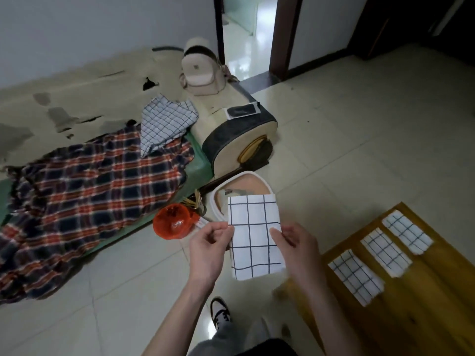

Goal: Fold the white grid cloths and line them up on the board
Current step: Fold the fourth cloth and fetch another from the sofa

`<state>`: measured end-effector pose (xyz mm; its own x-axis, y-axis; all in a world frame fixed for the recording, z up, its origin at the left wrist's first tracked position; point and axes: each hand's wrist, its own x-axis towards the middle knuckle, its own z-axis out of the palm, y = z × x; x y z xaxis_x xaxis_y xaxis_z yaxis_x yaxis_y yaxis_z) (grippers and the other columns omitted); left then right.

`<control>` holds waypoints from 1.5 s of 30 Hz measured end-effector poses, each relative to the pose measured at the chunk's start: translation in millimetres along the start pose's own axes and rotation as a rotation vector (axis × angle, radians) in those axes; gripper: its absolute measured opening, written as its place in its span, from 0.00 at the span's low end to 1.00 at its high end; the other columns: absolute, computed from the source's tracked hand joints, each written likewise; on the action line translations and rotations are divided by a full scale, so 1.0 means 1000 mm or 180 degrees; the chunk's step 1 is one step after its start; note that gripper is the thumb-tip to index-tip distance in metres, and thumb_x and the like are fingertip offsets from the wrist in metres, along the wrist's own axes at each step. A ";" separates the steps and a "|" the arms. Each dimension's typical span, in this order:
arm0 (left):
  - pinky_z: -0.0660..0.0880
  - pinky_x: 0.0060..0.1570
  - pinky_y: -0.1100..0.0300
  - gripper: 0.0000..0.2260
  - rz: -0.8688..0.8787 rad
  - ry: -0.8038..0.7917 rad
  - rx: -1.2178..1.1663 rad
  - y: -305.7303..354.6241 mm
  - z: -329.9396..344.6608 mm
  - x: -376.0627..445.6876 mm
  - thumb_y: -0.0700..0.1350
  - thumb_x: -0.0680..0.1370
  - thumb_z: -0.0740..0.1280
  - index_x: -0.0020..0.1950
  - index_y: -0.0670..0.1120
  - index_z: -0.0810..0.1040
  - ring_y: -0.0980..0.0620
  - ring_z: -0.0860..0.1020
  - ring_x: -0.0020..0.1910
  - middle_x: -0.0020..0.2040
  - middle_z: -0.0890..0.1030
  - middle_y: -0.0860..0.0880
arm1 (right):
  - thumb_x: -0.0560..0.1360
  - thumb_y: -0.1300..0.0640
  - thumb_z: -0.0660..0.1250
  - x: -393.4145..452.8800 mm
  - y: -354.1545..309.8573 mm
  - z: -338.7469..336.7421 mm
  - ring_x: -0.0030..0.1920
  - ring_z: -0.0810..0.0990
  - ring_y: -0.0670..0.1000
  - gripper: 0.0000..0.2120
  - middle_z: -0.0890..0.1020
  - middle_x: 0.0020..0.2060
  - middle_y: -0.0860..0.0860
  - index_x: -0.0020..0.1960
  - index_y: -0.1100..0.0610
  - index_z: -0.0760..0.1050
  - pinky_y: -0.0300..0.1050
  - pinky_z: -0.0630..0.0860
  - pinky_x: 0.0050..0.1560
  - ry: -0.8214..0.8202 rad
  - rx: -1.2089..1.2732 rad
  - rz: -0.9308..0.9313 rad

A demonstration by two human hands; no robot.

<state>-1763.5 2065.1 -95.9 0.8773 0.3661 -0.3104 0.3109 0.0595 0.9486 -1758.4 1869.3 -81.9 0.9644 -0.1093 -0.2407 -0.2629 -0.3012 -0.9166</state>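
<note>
I hold a white cloth with a dark grid in the air in front of me, folded to a tall rectangle. My left hand pinches its left edge and my right hand pinches its right edge. On the wooden board at the lower right lie three folded grid cloths in a slanted row: the near one, the middle one and the far one. Another, unfolded grid cloth lies on the sofa at the left.
A plaid blanket covers the worn sofa. A pale backpack sits on the sofa's arm. A white-rimmed basket and an orange mesh bag stand on the tiled floor behind the held cloth. My shoe is below.
</note>
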 end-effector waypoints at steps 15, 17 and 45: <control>0.80 0.48 0.64 0.03 -0.0135 -0.1328 0.0422 0.044 0.081 0.129 0.43 0.79 0.75 0.52 0.46 0.86 0.55 0.84 0.49 0.45 0.87 0.54 | 0.81 0.49 0.70 0.070 -0.019 -0.002 0.50 0.80 0.38 0.08 0.81 0.48 0.39 0.50 0.38 0.73 0.29 0.73 0.43 0.1071 0.0087 0.0478; 0.81 0.49 0.62 0.04 -0.0057 -0.1477 0.0529 0.051 0.100 0.141 0.43 0.80 0.74 0.53 0.45 0.86 0.54 0.84 0.49 0.45 0.87 0.53 | 0.81 0.49 0.70 0.082 -0.019 -0.009 0.49 0.79 0.38 0.08 0.81 0.47 0.39 0.49 0.37 0.73 0.30 0.73 0.43 0.1193 0.0188 0.0547; 0.80 0.51 0.58 0.07 0.0720 -0.3946 0.1847 0.066 0.419 0.155 0.42 0.80 0.73 0.48 0.54 0.86 0.57 0.85 0.48 0.46 0.87 0.59 | 0.79 0.57 0.72 0.143 0.043 -0.159 0.35 0.74 0.47 0.08 0.75 0.34 0.51 0.44 0.55 0.76 0.42 0.75 0.38 0.3928 0.1452 0.1072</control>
<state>-1453.9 1736.7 -107.2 0.5822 -0.7571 -0.2965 -0.0421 -0.3923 0.9189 -1636.5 1690.3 -105.4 0.1396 -0.9574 -0.2527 -0.2143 0.2199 -0.9517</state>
